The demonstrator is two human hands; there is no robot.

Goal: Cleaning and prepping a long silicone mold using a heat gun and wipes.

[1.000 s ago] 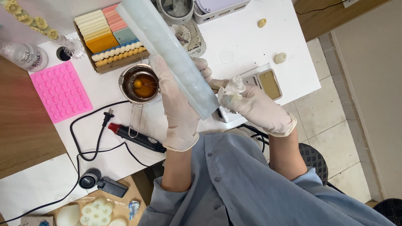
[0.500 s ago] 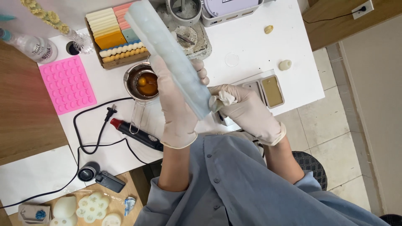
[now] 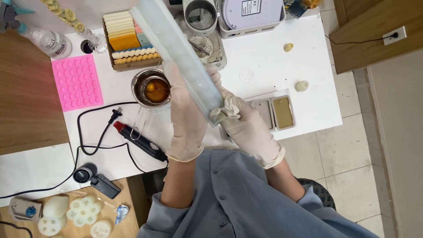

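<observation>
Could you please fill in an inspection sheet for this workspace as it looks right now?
Surface: white table, wooden top to its left.
Job's things: long pale translucent mould, crumpled tissue at its near end.
Clutter: metal pot of amber liquid, pink mould, box of coloured bars, spray bottle.
Grips: left hand holds the mould; right hand presses the tissue.
Cables: black cord, unplugged.
Surroundings: tiled floor.

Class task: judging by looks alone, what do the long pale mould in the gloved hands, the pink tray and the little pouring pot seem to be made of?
Long mould: probably silicone, since it is translucent, pale blue and matte. Pink tray: likely silicone too, being matte with soft-edged cavities. Pouring pot: metal, apparently steel, with a shiny reflective rim. Gloves on left hand and right hand: thin, wrinkled latex-like film.
</observation>
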